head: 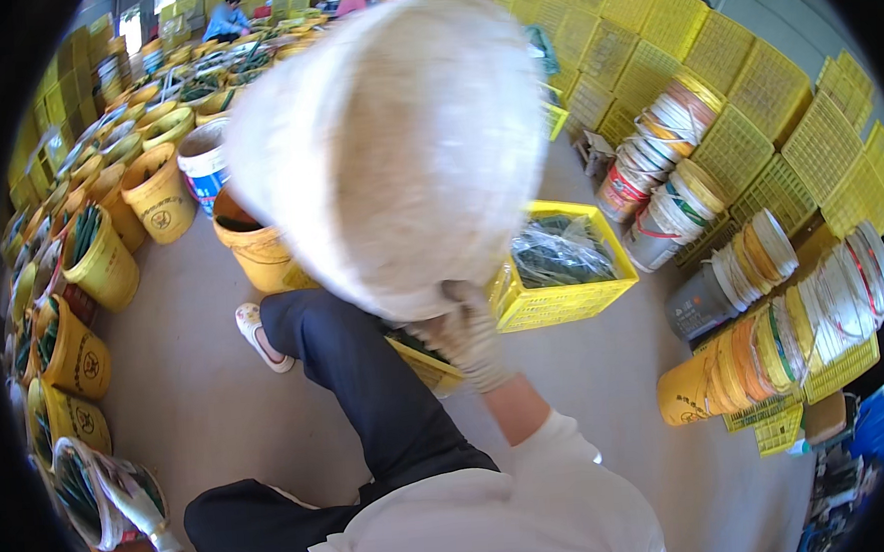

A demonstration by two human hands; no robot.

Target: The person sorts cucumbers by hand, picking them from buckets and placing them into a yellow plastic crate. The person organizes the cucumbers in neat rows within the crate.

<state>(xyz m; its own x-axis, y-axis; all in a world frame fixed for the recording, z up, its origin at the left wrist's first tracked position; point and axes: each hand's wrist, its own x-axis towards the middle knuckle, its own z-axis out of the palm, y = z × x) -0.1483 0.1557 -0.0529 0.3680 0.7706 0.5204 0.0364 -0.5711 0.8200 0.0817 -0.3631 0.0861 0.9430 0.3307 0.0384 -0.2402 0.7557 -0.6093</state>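
Note:
My right hand [467,334], in a soiled light work glove, grips the rim of a large white plastic bucket [435,149]. The bucket is blurred, raised and tilted, and its inner side shows a brownish stain. My left hand [135,509], also gloved, is at the lower left on the rim of a white bucket [97,489] holding long dark green vegetables. Behind my right hand, a yellow crate [424,367] with dark green contents shows in part. Right of the raised bucket stands a yellow plastic crate [563,299] with green produce under clear plastic.
Many yellow buckets [159,197] stand in rows at the left, several with green vegetables. Stacked buckets [761,357] lean at the right before a wall of yellow crates [734,126]. Two people [226,21] are at the far back. A yellow bucket [257,248] stands beyond my foot.

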